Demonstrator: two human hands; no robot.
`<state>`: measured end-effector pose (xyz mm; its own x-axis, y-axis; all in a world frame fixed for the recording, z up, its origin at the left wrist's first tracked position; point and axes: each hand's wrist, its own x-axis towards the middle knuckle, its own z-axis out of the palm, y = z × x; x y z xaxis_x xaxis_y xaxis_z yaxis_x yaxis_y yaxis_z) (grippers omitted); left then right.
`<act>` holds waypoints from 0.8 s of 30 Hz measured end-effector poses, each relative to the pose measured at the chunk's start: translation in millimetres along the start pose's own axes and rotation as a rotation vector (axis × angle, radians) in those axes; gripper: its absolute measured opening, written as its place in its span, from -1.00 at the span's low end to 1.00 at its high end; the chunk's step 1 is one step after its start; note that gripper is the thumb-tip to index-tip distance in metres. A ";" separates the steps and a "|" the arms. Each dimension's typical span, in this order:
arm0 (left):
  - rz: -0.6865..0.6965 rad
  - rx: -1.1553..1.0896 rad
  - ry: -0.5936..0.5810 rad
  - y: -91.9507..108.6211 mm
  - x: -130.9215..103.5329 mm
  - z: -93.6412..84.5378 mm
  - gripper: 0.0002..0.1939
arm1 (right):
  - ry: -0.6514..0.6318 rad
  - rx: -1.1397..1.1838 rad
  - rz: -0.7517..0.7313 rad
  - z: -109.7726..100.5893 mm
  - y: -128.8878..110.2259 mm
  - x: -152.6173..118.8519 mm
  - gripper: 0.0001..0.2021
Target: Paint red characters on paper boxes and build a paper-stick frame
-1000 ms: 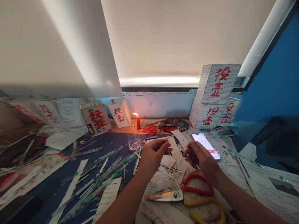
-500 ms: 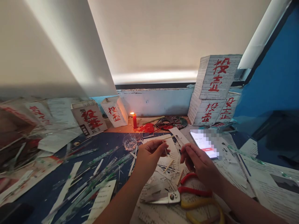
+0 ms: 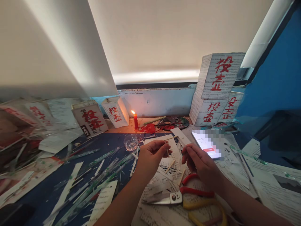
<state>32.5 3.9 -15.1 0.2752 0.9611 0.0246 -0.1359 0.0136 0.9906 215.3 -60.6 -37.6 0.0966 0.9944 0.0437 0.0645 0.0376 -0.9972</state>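
My left hand (image 3: 152, 154) is closed in a pinch on thin wooden sticks (image 3: 171, 137). One of them points right from the fingertips and another hangs down below them. My right hand (image 3: 199, 160) is held a short gap to the right, its fingers curled and pressed together. Whatever it pinches, if anything, is hidden. Under both hands lie printed paper sheets (image 3: 164, 216) with loose stick pieces. Metal scissors (image 3: 176, 198) with red handles rest just below the right hand, beside a yellow-handled tool (image 3: 202, 204).
A lit red candle (image 3: 135, 121) burns at the back, near red wax (image 3: 148, 128). A clear round dish (image 3: 131, 143) stands left of the hands. On the right are a lit phone (image 3: 205, 142) and stacked paper boxes (image 3: 218, 77). Plastic and paper strips (image 3: 103, 171) litter the left.
Both hands have stayed almost still. The candle flame now leans to the left and is taller. The view has shifted very slightly.
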 end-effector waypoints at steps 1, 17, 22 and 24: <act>-0.001 0.001 -0.003 -0.2 0.0 -0.1 -0.79 | 0.006 0.000 -0.005 -0.3 -0.1 0.1 -0.63; -0.004 -0.013 -0.006 -0.1 0.6 -0.4 -0.78 | 0.034 -0.001 -0.016 -2.1 -1.5 -0.1 -0.63; -0.004 -0.017 -0.005 0.2 0.2 0.1 -0.78 | 0.009 -0.025 -0.011 -0.8 -1.3 -0.1 -0.63; 0.002 -0.016 -0.003 0.1 0.2 0.1 -0.79 | -0.002 -0.019 -0.002 -0.3 -0.7 -0.8 -0.64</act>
<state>32.7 4.1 -15.0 0.2778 0.9603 0.0268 -0.1516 0.0163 0.9883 215.4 -61.4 -36.9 0.0946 0.9945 0.0458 0.0834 0.0380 -0.9958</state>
